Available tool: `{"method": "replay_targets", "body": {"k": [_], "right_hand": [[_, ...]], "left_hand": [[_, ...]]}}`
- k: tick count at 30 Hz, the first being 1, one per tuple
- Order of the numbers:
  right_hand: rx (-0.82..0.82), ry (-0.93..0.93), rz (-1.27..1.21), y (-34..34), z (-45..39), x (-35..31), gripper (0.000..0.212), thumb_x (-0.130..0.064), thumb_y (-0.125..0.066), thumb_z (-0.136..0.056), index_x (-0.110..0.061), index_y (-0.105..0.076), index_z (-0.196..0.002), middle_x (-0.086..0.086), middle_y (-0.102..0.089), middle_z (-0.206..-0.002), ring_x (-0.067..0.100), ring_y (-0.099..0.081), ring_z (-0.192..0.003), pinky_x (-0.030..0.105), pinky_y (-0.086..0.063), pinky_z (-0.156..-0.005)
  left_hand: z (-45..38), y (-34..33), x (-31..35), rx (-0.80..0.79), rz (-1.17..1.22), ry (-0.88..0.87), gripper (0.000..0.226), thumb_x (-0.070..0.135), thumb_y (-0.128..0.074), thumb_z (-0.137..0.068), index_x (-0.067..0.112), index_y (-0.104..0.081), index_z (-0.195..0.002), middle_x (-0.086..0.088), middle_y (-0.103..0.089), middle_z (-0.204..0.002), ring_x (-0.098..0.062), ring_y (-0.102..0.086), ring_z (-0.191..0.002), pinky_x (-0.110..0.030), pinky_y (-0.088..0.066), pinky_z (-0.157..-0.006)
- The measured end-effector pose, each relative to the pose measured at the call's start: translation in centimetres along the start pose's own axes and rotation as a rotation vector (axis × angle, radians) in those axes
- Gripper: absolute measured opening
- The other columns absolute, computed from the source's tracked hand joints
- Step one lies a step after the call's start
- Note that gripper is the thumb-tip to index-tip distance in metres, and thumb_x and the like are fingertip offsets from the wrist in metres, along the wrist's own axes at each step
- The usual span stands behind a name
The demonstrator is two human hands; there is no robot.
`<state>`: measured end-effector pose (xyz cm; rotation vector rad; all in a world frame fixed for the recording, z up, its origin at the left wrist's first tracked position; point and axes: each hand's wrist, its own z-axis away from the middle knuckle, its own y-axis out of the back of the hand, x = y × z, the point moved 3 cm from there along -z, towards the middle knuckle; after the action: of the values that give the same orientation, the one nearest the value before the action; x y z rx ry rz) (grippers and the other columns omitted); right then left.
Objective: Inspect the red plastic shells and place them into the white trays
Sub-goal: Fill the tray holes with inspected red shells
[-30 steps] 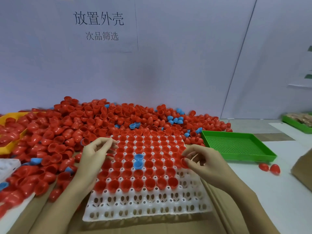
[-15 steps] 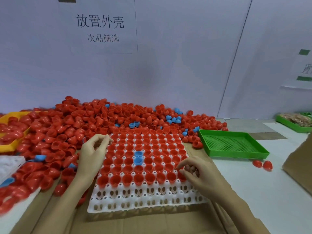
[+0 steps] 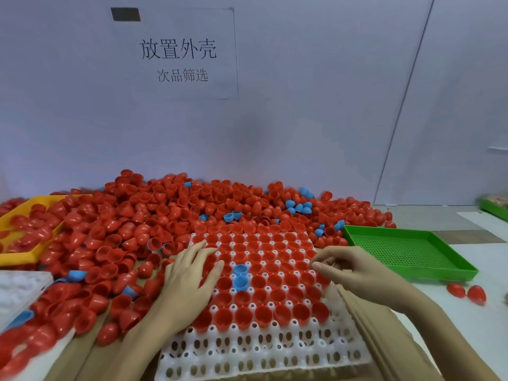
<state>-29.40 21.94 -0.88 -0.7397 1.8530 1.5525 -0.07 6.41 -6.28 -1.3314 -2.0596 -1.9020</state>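
White tray (image 3: pixel 264 358) mostly filled with red shells (image 3: pixel 280 292) — nearest rows vacant; left hand (image 3: pixel 189 281) flat and empty, right hand (image 3: pixel 349 268) loosely curled — contents indiscernible.

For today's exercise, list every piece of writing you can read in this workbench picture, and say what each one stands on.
"放置外壳": large characters, top line of the white paper sign stuck on the wall.
"次品筛选": smaller characters, second line of the same sign.
The dark patch at the sign's top left corner shows no readable text.
The paper at the right edge shows no writing.
No writing shows on the shells or trays.
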Motion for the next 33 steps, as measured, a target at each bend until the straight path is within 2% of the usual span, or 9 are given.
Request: {"method": "replay_targets", "body": {"k": [6, 8, 11, 17, 20, 23, 25, 28, 33], "right_hand": [[0.158, 0.015, 0.144, -1.1, -9.4, 0.5, 0.011, -0.033, -0.067, -0.101, -0.029, -0.070, -0.110, -0.009, -0.064, -0.076, 0.002, -0.056, -0.063, 0.018, -0.047, -0.064], [0.211, 0.033, 0.212, -2.1, -13.1, 0.8, 0.017, -0.030, -0.067, -0.101, -0.025, -0.068, -0.117, -0.009, -0.066, -0.089, 0.002, -0.061, -0.075, 0.018, -0.050, -0.072], [0.242, 0.057, 0.339, -3.0, -18.4, 1.1, 0.025, -0.024, -0.063, -0.102, -0.022, -0.066, -0.126, 0.001, -0.065, -0.110, 0.011, -0.059, -0.093, 0.029, -0.050, -0.089], [0.174, -0.040, 0.571, -4.2, -24.6, 2.1, 0.032, -0.022, -0.058, -0.102, -0.024, -0.063, -0.133, 0.012, -0.056, -0.129, 0.030, -0.056, -0.119, 0.044, -0.050, -0.103], [0.186, -0.009, 0.624, -4.4, -25.8, 1.8, 0.041, -0.010, -0.053, -0.103, -0.024, -0.060, -0.141, 0.011, -0.053, -0.139, 0.031, -0.049, -0.130, 0.043, -0.047, -0.108], [0.025, 0.020, 0.687, -4.9, -25.9, 2.0, 0.054, 0.000, -0.057, -0.100, -0.028, -0.059, -0.146, 0.003, -0.045, -0.152, 0.027, -0.048, -0.137, 0.041, -0.047, -0.112], [-0.004, 0.013, 0.753, -5.2, -25.9, 2.3, 0.049, -0.004, -0.066, -0.097, -0.028, -0.063, -0.141, 0.003, -0.047, -0.146, 0.027, -0.051, -0.132, 0.041, -0.049, -0.109], [0.083, 0.008, 0.766, -5.1, -25.8, 2.4, 0.035, -0.013, -0.074, -0.095, -0.022, -0.068, -0.128, 0.006, -0.059, -0.130, 0.028, -0.056, -0.124, 0.040, -0.050, -0.104], [0.373, 0.072, 0.432, -2.7, -23.5, 0.9, 0.025, -0.019, -0.079, -0.093, -0.017, -0.076, -0.117, 0.002, -0.070, -0.109, 0.014, -0.062, -0.095, 0.028, -0.051, -0.089]], "left_hand": [[-0.4, 0.6, 0.0, 0.102, 0.044, -0.053, 0.053, 0.062, -0.026, -0.099, 0.036, -0.058, -0.133, 0.024, -0.039, -0.148, 0.005, -0.022, -0.145, -0.029, -0.012, -0.119], [-0.5, 1.0, 0.1, 0.167, 0.054, -0.092, 0.051, 0.061, -0.027, -0.100, 0.035, -0.062, -0.126, 0.024, -0.047, -0.140, 0.007, -0.029, -0.140, -0.026, -0.016, -0.117], [-0.6, 1.4, 0.0, 0.252, 0.085, -0.132, 0.041, 0.056, -0.031, -0.107, 0.034, -0.065, -0.115, 0.030, -0.051, -0.125, 0.013, -0.035, -0.131, -0.024, -0.024, -0.114], [-0.7, 2.2, -0.2, 0.312, 0.121, -0.157, 0.038, 0.052, -0.033, -0.107, 0.035, -0.067, -0.108, 0.031, -0.052, -0.118, 0.002, -0.045, -0.126, -0.030, -0.037, -0.110], [-0.8, 2.4, -0.1, 0.325, 0.141, -0.154, 0.041, 0.052, -0.034, -0.108, 0.032, -0.070, -0.108, 0.030, -0.055, -0.115, 0.001, -0.046, -0.124, -0.031, -0.042, -0.107], [-0.8, 2.4, 0.0, 0.309, 0.151, -0.149, 0.040, 0.054, -0.033, -0.107, 0.034, -0.068, -0.107, 0.029, -0.055, -0.113, -0.002, -0.048, -0.124, -0.029, -0.042, -0.107], [-0.7, 2.4, 0.1, 0.300, 0.152, -0.160, 0.043, 0.056, -0.031, -0.104, 0.034, -0.068, -0.104, 0.028, -0.056, -0.111, -0.003, -0.049, -0.122, -0.028, -0.043, -0.104], [-0.6, 2.4, 0.3, 0.273, 0.159, -0.160, 0.037, 0.051, -0.036, -0.108, 0.033, -0.068, -0.103, 0.027, -0.057, -0.109, -0.002, -0.050, -0.120, -0.027, -0.045, -0.101], [-0.5, 2.8, 0.4, 0.262, 0.166, -0.145, 0.040, 0.053, -0.034, -0.102, 0.032, -0.068, -0.101, 0.026, -0.058, -0.107, -0.002, -0.050, -0.118, -0.020, -0.041, -0.097]]}}
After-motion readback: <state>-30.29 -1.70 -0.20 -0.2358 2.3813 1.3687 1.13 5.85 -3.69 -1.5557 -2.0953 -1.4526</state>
